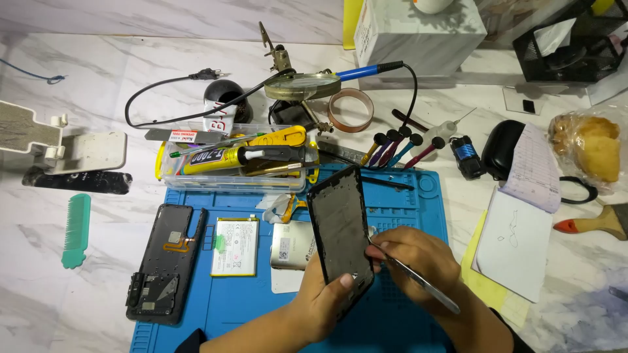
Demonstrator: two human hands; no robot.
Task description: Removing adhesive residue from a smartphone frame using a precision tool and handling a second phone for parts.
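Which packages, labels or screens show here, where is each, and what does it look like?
Phone screen: held tilted in left hand, black, dark.
Battery: on blue mat, white label, green tab.
Glue tube: in clear box, yellow and black.
White box: top centre, plain cube.

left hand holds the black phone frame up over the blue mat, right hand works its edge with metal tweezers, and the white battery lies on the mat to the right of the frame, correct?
Not quite, going by the head view. The white flat battery lies on the blue silicone work mat to the left of the black phone frame, not the right. The rest stands: the left hand holds the frame up and the right hand works its edge with the thin metal tweezers.
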